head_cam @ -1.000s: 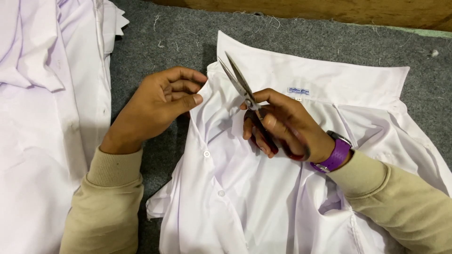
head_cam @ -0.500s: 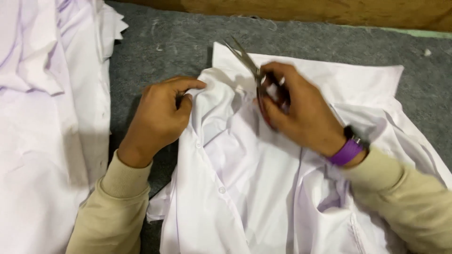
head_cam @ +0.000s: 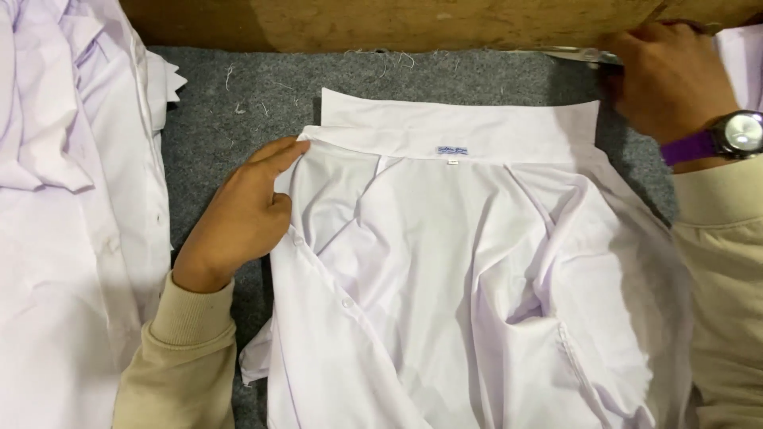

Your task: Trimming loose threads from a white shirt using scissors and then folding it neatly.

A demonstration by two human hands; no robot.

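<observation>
Grey felt bears one shirt, two hands.

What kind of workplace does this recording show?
Probably a garment finishing or tailoring bench. A white shirt lies collar-up on grey felt padding strewn with thread clippings, and more white shirts are piled beside the left hand.

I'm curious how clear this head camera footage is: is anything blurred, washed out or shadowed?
Head view: mostly sharp, with even, soft light. The white collared shirt shows its folds and is not washed out. The right hand at the top edge looks slightly soft, on a metal tool that cannot be made out. The left hand casts a faint shadow on the grey felt table cover.
</observation>
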